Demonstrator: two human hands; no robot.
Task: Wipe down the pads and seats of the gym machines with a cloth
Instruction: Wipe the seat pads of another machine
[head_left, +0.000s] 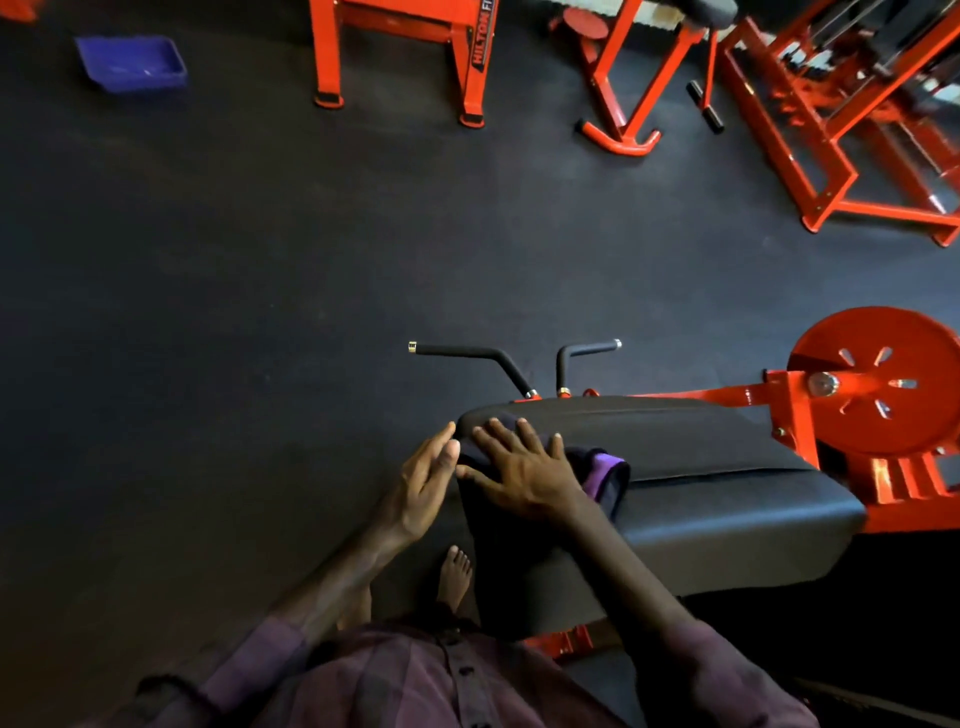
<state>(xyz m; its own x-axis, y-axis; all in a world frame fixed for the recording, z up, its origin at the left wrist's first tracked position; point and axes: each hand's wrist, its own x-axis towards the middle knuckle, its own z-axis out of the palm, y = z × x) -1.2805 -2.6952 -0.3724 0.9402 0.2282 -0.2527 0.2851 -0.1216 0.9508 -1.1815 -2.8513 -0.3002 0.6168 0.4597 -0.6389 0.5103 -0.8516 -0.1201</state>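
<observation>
A black padded bench (701, 467) on a red frame lies in front of me, running to the right. A dark cloth with a purple stripe (605, 475) lies on the bench's near left end. My right hand (519, 470) presses flat on the cloth, fingers spread and straight. My left hand (423, 480) is held edge-on just left of the bench's end, fingers straight, close to the pad's side; whether it touches the pad I cannot tell. Part of the cloth is hidden under my right hand.
Two black handles (514, 364) stick up past the bench's far edge. A red wheel (878, 382) sits at its right end. Red machine frames (852, 119) stand at the back. A blue tub (132, 65) is on the dark floor far left. My bare foot (454, 574) is beside the bench.
</observation>
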